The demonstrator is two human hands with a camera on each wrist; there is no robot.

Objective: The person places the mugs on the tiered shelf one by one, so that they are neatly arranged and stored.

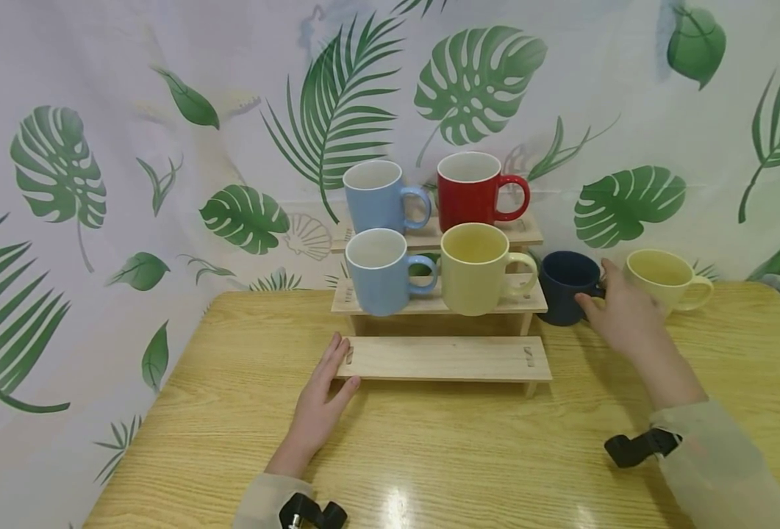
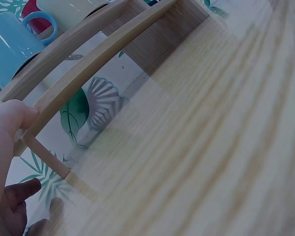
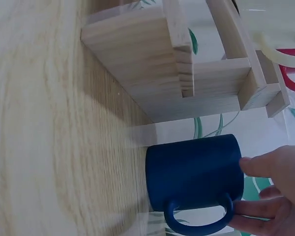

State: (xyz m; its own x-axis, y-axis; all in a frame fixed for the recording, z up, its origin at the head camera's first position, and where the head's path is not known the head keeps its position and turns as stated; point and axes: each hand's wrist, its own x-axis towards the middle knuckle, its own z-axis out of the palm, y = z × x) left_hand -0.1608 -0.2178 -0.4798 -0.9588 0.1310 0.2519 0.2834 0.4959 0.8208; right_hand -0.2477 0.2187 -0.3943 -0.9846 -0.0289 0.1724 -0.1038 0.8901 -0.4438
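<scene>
A dark blue mug point(image 1: 564, 288) stands on the table just right of a three-step wooden rack point(image 1: 442, 358). At its handle side my right hand point(image 1: 624, 312) holds it, the thumb near the rim and other fingers point(image 3: 255, 209) beside the handle. My left hand point(image 1: 317, 400) rests against the left end of the rack's lowest step, fingers extended, the thumb at the front edge. On the middle step are a light blue mug point(image 1: 378, 275) and a yellow mug point(image 1: 472, 275). The top step bears another light blue mug point(image 1: 373, 195) and a red mug point(image 1: 467, 195).
Another yellow mug point(image 1: 657, 273) stands right of my right hand, partly behind it. The wooden table point(image 1: 429, 448) extends in front of the rack. Behind everything hangs a white cloth point(image 1: 231, 147) printed with green leaves.
</scene>
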